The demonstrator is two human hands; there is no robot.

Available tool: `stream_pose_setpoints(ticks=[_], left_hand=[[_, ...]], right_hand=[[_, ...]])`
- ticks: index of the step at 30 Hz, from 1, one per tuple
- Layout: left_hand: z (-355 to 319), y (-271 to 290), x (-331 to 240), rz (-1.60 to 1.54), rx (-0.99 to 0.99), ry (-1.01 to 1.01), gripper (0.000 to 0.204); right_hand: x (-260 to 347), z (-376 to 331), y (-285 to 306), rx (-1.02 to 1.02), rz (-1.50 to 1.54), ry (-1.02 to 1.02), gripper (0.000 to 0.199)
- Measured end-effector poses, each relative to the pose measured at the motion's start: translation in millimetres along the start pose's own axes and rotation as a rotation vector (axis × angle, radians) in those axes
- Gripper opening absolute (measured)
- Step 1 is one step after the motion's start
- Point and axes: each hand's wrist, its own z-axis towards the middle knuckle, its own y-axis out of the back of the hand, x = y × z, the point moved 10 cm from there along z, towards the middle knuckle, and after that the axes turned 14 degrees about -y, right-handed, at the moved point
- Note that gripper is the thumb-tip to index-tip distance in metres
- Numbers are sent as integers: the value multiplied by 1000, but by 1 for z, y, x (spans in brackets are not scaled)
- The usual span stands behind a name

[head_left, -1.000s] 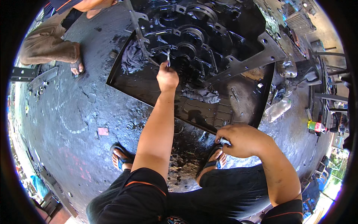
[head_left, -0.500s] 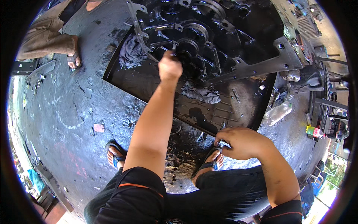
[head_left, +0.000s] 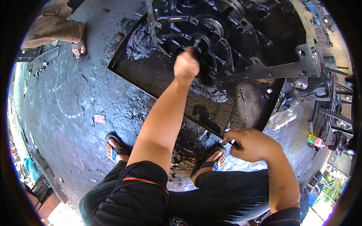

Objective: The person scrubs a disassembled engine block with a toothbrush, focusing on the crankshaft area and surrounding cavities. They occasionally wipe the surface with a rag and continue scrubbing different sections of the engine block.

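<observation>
Person is wearing a black short-sleeved shirt (head_left: 132,196) with orange piping at the cuff, lower centre of the frame. Dark trousers (head_left: 233,192) are covering the legs; black flip-flop sandals (head_left: 115,145) with blue straps are showing on both feet.

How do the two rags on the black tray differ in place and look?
The upper rag lies bunched at the tray's far left corner, dark bluish-grey, away from both hands. The lower rag lies spread flatter mid-tray, paler grey, just below the left hand reaching into the engine block. Both look oily and crumpled.
</observation>
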Motion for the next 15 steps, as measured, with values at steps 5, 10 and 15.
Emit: stream_pose_setpoints(ticks=[5,10,15], left_hand=[[-9,2,3,-88,-98,65,44],[-3,-18,-5,73,184,-87,37],[-14,-16,3,32,92,37,40]], right_hand=[[-7,-6,2,-45,-5,-5,29],[-11,-7,0,-39,26,34,29],[-14,-5,-1,-25,55,13,30]])
